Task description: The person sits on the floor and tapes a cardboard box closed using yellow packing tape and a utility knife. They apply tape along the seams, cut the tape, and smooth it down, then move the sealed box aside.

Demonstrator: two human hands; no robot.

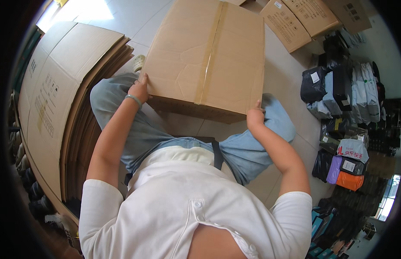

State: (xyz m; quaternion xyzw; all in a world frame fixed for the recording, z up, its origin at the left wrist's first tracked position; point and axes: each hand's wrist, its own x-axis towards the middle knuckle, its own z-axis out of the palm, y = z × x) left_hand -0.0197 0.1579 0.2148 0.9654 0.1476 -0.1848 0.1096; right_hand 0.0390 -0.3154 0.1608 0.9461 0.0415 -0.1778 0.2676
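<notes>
A large brown cardboard box (pixel 174 60) is in front of me between my knees, a strip of tape (pixel 212 47) running down the middle of its top. My left hand (pixel 140 90), with a bangle (pixel 133 100) at the wrist, grips the box at its near left corner. At the near right corner, my right hand (pixel 255 116) holds the box too, its index finger pointing up along the side. The fingers under the box's edges are partly hidden.
Flattened cartons (pixel 75 86) stand in a thick stack close on my left. More cardboard boxes (pixel 291 21) sit at the far right. Along the right side are piles of wrapped parcels (pixel 314 86), with an orange package (pixel 349 181) among them. Pale floor tiles (pixel 286 82) surround the box.
</notes>
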